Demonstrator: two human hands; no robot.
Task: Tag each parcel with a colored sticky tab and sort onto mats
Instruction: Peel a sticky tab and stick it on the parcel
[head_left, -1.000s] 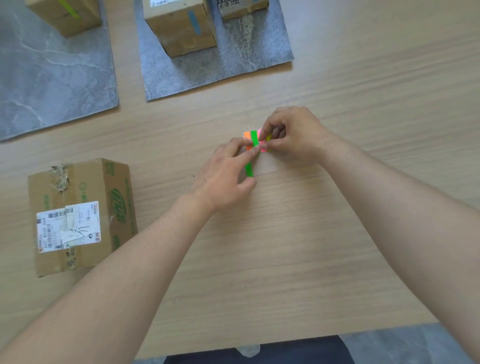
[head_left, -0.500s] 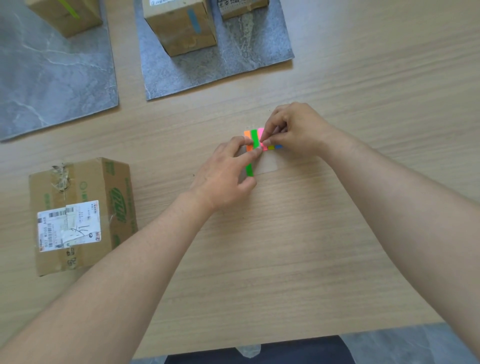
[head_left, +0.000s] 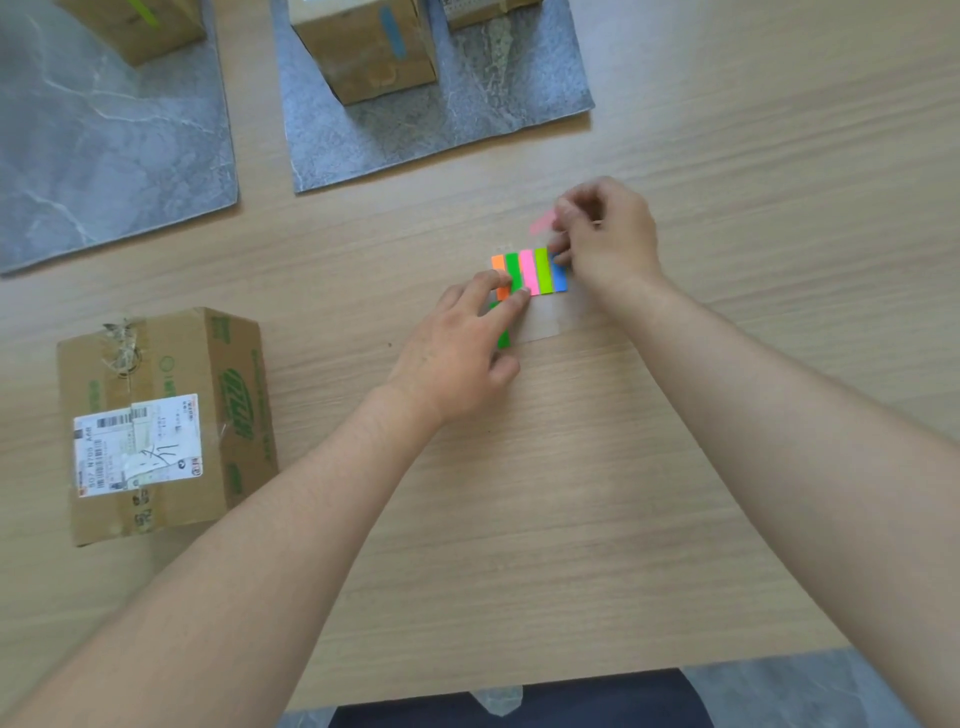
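head view: near the middle of the frame a pad of sticky tabs (head_left: 537, 270) lies flat on the wooden table (head_left: 571, 519), its orange, green, pink, lime and blue bands side by side. the left hand (head_left: 457, 358) presses stretched fingertips onto the pad's lower left edge and grips nothing. the right hand (head_left: 608, 234), just up and right of the pad, pinches a pink tab (head_left: 543, 222) in its fingertips; the tab sticks out to the left, lifted off the pad and blurred. a labelled parcel (head_left: 161, 421) sits on bare table at lower left, well apart from both hands. at upper left the left mat (head_left: 104, 156) carries a green-tabbed box (head_left: 135, 26). the middle mat (head_left: 415, 140) at top centre carries a blue-tabbed box (head_left: 363, 52) and a third box (head_left: 483, 8), cut off by the frame.
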